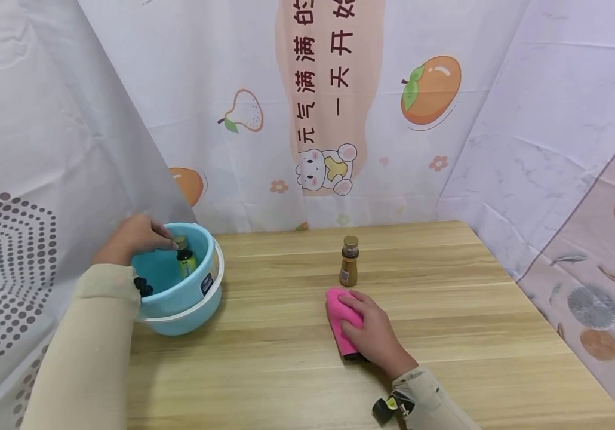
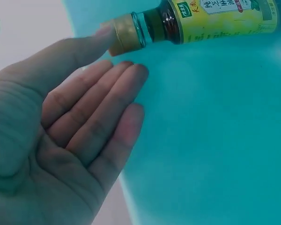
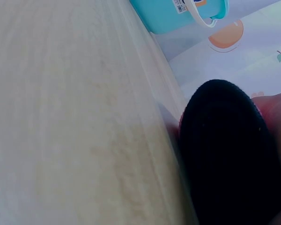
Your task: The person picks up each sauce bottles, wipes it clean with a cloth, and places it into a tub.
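Observation:
My left hand [image 1: 143, 236] reaches over the rim of a light blue bucket [image 1: 178, 327] at the left of the table. Inside it leans a sesame oil bottle [image 1: 186, 261] with a gold cap and yellow-green label. In the left wrist view, the thumb tip overlaps the cap [image 2: 124, 35], while the other fingers [image 2: 110, 110] extend loosely below it. My right hand [image 1: 373, 331] grips a pink fuzzy object [image 1: 343, 322] with a black end, low over the table. Its dark oval side [image 3: 229, 154] fills much of the right wrist view.
A small brown bottle [image 1: 348, 266] with a gold cap stands upright just beyond the pink object. The wooden table [image 1: 264, 358] meets a printed curtain [image 1: 254, 173] at its back edge. The bucket's white handle [image 1: 217, 280] hangs down its side. Something black [image 1: 143, 286] shows at my left wrist.

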{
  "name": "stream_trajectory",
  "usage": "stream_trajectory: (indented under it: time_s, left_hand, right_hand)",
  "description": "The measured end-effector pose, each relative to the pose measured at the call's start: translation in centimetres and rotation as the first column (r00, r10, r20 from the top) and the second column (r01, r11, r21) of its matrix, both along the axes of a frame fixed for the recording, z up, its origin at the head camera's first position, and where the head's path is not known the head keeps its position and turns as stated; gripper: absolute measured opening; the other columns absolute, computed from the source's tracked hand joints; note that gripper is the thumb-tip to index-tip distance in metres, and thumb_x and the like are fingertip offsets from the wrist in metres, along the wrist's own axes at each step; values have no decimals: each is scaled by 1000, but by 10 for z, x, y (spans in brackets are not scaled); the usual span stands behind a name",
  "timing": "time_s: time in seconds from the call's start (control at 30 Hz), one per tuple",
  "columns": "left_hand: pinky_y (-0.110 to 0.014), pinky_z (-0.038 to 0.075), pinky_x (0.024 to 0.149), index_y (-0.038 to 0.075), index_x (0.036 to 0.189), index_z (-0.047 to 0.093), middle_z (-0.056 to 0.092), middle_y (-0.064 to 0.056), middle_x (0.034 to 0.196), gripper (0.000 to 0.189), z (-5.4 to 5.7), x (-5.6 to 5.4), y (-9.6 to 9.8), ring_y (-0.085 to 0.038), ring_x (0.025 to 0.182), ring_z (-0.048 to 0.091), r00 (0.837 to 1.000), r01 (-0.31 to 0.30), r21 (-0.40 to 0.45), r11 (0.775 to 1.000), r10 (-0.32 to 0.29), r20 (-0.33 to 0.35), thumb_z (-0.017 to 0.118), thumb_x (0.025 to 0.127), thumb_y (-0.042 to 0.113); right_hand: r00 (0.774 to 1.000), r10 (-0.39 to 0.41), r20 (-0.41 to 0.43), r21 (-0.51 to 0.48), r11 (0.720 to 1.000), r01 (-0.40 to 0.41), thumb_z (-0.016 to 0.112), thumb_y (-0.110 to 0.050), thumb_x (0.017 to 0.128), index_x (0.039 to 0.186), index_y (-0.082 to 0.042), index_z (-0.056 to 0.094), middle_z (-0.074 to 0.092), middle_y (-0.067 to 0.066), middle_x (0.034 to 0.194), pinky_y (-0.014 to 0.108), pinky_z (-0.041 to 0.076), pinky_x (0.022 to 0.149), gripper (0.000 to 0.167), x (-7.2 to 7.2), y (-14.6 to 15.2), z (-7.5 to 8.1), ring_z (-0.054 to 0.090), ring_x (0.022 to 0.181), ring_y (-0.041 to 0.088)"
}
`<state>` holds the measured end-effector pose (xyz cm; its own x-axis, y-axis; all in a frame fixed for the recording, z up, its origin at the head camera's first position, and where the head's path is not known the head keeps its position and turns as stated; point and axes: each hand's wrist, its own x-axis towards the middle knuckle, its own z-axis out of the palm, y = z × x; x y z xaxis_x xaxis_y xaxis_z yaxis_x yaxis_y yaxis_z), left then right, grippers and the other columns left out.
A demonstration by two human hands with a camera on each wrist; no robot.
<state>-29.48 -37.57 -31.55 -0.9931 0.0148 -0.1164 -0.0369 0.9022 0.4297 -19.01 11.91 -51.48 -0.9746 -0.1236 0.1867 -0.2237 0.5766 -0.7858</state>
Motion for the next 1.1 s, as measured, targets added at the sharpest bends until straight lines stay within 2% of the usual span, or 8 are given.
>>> stream_trajectory:
  time_s: [0.2, 0.27, 0.37, 0.43, 0.6, 0.8, 0.97, 1.1]
  left_hand:
    - [-64, 61, 83, -5, 110, 74, 73, -26, 106, 41, 25, 6, 20, -45, 97, 68, 999, -24, -52, 998, 25, 24, 83, 88, 29]
    - [-61, 62, 79, -5, 108, 74, 73, -26, 104, 40, 36, 7, 31, -45, 96, 69, 999, -19, -71, 997, 21, 26, 81, 90, 29]
    - [-48, 62, 68, -2, 104, 75, 73, -22, 98, 38, 52, 11, 52, -40, 91, 67, 1000, -4, -127, 992, 6, 13, 80, 90, 33]
    - [-38, 57, 63, 0, 102, 77, 73, -18, 94, 37, 60, 12, 70, -37, 88, 63, 1000, 22, -178, 984, -22, 3, 78, 90, 36]
    - [-36, 53, 65, 6, 103, 78, 73, -11, 95, 36, 69, 15, 117, -30, 85, 61, 996, 86, -273, 958, -93, -11, 76, 91, 40]
    - [-37, 52, 65, 11, 94, 77, 74, -7, 91, 26, 58, 17, 171, -26, 83, 63, 981, 126, -265, 956, -159, -109, 75, 92, 37]
    - [-39, 56, 72, 14, 97, 76, 73, -3, 96, 21, 36, 11, 213, -24, 86, 66, 957, 186, -229, 955, -229, -178, 74, 94, 35]
    - [-39, 59, 77, 13, 98, 75, 72, -2, 96, 22, 12, 2, 241, -21, 88, 66, 935, 234, -173, 957, -270, -228, 74, 95, 34]
  right_hand:
    - [1000, 2, -5, -2, 1000, -2, 76, -12, 87, 138, -22, 68, 52, 9, 155, 50, 51, 108, 53, 1, 0, 2, 53, 139, 34]
    - [1000, -1, -7, -2, 1000, 1, 76, -12, 86, 137, -21, 68, 52, 9, 155, 49, 51, 108, 53, 1, 0, 2, 53, 140, 34]
    - [1000, -8, -10, -6, 1000, 8, 77, -11, 85, 136, -20, 69, 54, 9, 154, 49, 51, 109, 52, 1, 1, 3, 53, 140, 34]
    - [1000, -17, -11, -7, 1000, 17, 77, -11, 85, 135, -20, 70, 55, 8, 153, 48, 52, 107, 52, 0, 3, 4, 53, 140, 33]
    - [999, -44, -11, -30, 999, 44, 75, -9, 83, 133, -22, 71, 57, 9, 151, 44, 54, 100, 52, -2, 8, 8, 55, 137, 31]
    - [997, -72, -37, -110, 992, 67, 72, -8, 84, 130, -25, 73, 61, 5, 147, 38, 55, 94, 49, -9, 21, 11, 59, 130, 27]
    - [993, -106, -53, -179, 979, 95, 70, -7, 85, 128, -27, 74, 62, 1, 145, 30, 56, 91, 48, -13, 34, 15, 61, 123, 22]
    - [988, -148, -45, -228, 964, 134, 69, -6, 86, 127, -27, 74, 61, -1, 147, 23, 54, 87, 46, -14, 41, 19, 58, 125, 19]
